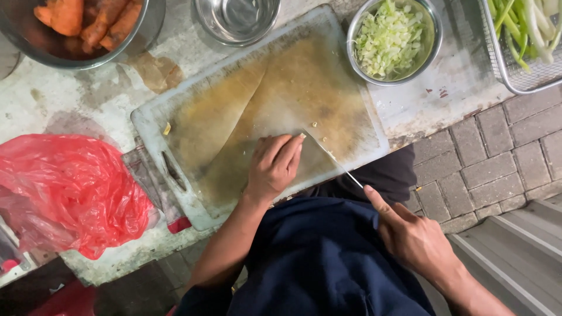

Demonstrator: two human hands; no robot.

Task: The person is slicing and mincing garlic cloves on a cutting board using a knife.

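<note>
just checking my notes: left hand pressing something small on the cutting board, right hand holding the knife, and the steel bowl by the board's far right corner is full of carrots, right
Not quite. The head view shows that steel bowl holds chopped pale green cabbage, not carrots; the carrots sit in the larger bowl at top left. The rest stands: the left hand presses a small piece on the cutting board, and the right hand holds the knife.

We are wearing a dark navy top (319,263), plain and unmarked, lying in soft folds just below our fingers (287,153); both forearms are showing bare, with no sleeves, gloves or rings.
</note>
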